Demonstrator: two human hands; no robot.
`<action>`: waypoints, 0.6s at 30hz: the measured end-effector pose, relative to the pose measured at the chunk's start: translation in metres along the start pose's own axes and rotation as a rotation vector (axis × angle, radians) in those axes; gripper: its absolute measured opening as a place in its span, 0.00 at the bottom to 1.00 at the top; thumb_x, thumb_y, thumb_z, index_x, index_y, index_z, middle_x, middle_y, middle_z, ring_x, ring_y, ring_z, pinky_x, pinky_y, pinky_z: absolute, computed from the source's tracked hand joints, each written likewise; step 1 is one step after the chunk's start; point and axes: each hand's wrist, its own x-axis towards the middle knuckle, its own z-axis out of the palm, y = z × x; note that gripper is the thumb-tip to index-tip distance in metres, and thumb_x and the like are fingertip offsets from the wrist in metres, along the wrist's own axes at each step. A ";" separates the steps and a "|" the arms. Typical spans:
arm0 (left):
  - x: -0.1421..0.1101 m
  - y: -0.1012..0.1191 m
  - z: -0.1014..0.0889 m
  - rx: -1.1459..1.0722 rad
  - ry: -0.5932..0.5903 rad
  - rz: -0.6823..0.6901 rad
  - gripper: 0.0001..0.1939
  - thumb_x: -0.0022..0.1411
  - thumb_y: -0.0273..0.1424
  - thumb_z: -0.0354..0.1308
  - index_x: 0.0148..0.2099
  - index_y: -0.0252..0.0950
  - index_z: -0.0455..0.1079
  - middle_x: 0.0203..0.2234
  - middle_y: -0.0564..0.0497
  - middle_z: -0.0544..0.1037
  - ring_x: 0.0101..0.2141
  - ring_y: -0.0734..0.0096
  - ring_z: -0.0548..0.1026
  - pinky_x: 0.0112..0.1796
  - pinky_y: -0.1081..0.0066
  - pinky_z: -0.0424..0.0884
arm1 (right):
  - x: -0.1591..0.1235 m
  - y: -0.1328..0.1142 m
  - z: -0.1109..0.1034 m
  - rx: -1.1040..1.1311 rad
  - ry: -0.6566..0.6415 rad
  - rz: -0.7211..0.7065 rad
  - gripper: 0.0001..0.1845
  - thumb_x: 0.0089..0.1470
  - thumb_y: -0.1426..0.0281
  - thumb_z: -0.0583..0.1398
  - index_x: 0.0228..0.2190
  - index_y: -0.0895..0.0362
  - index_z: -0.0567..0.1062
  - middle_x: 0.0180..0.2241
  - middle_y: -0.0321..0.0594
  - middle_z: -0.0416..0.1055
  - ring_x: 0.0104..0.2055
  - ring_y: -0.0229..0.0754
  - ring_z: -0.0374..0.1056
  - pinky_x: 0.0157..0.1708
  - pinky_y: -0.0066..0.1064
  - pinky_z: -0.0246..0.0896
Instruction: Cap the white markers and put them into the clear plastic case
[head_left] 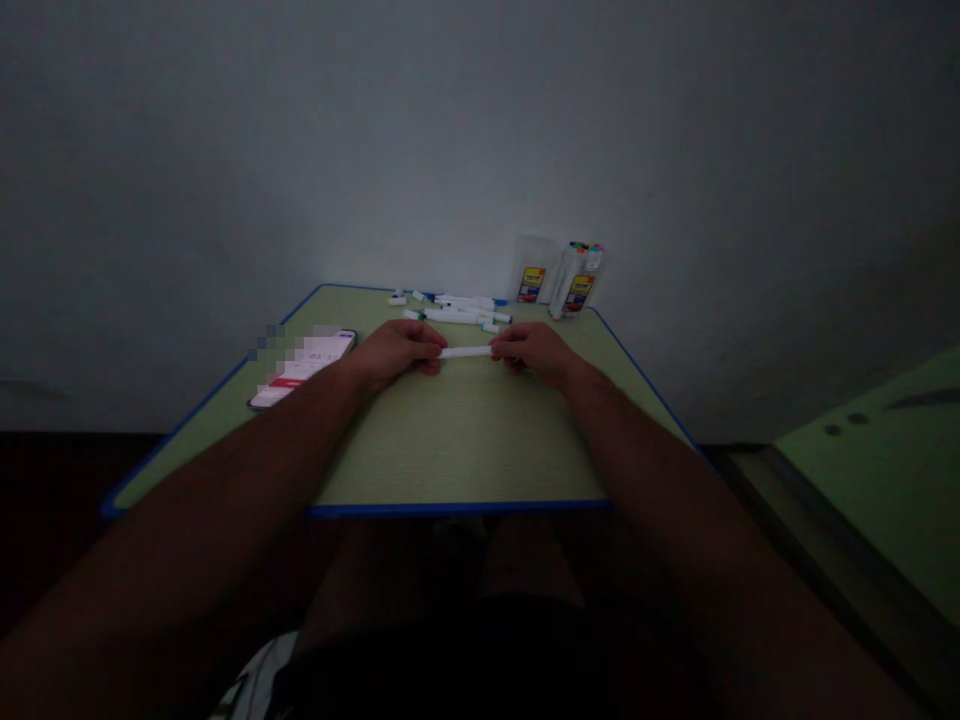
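White marker [466, 352] over the tabletop [465, 440] is pinched at its ends by our nearly closed left hand [396, 350] and right hand [537, 351]; we think holding is the step, and next needs a firm grip

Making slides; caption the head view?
Left hand and right hand hold a white marker over the table.

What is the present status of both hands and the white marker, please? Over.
Left hand and right hand: each pinching one end of white marker. Marker: crosswise, between hands. Nearby: loose markers just beyond, smartphone at left.
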 end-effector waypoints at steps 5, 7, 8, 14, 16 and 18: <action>-0.001 0.001 0.000 0.006 -0.008 -0.002 0.07 0.50 0.18 0.68 0.31 0.31 0.75 0.22 0.50 0.77 0.23 0.73 0.76 0.30 0.71 0.76 | -0.001 0.000 0.000 0.018 -0.007 0.003 0.03 0.44 0.74 0.67 0.27 0.60 0.79 0.21 0.36 0.74 0.19 0.31 0.63 0.18 0.23 0.58; -0.001 0.001 0.000 0.009 -0.009 -0.002 0.07 0.50 0.18 0.68 0.31 0.31 0.75 0.22 0.50 0.77 0.23 0.73 0.75 0.30 0.71 0.76 | 0.000 0.000 0.000 0.013 -0.003 0.009 0.04 0.45 0.74 0.67 0.28 0.60 0.79 0.23 0.37 0.75 0.20 0.31 0.63 0.18 0.23 0.59; -0.001 0.001 0.000 0.010 -0.011 -0.001 0.07 0.50 0.19 0.68 0.31 0.32 0.75 0.22 0.50 0.77 0.23 0.73 0.75 0.29 0.71 0.76 | 0.000 0.000 0.000 0.009 -0.003 0.009 0.03 0.45 0.74 0.67 0.28 0.60 0.78 0.23 0.37 0.75 0.20 0.31 0.64 0.18 0.23 0.59; 0.000 0.002 0.001 -0.007 0.011 0.015 0.06 0.51 0.19 0.67 0.29 0.32 0.74 0.21 0.51 0.76 0.22 0.73 0.75 0.29 0.71 0.75 | -0.001 0.000 -0.001 0.015 -0.009 -0.004 0.04 0.47 0.74 0.67 0.25 0.59 0.75 0.24 0.38 0.76 0.20 0.32 0.64 0.19 0.23 0.60; 0.000 0.001 0.001 -0.014 0.020 0.018 0.06 0.50 0.20 0.68 0.29 0.32 0.74 0.22 0.50 0.76 0.23 0.73 0.74 0.29 0.70 0.76 | -0.002 -0.001 -0.001 -0.002 0.002 0.001 0.04 0.48 0.74 0.67 0.26 0.59 0.75 0.24 0.38 0.76 0.20 0.31 0.64 0.19 0.23 0.60; 0.001 0.000 0.001 -0.028 0.032 0.021 0.06 0.49 0.21 0.69 0.29 0.31 0.74 0.24 0.49 0.77 0.23 0.73 0.75 0.30 0.69 0.76 | -0.003 -0.001 0.000 -0.035 0.023 0.002 0.04 0.49 0.74 0.66 0.26 0.59 0.76 0.23 0.37 0.75 0.20 0.31 0.63 0.18 0.22 0.58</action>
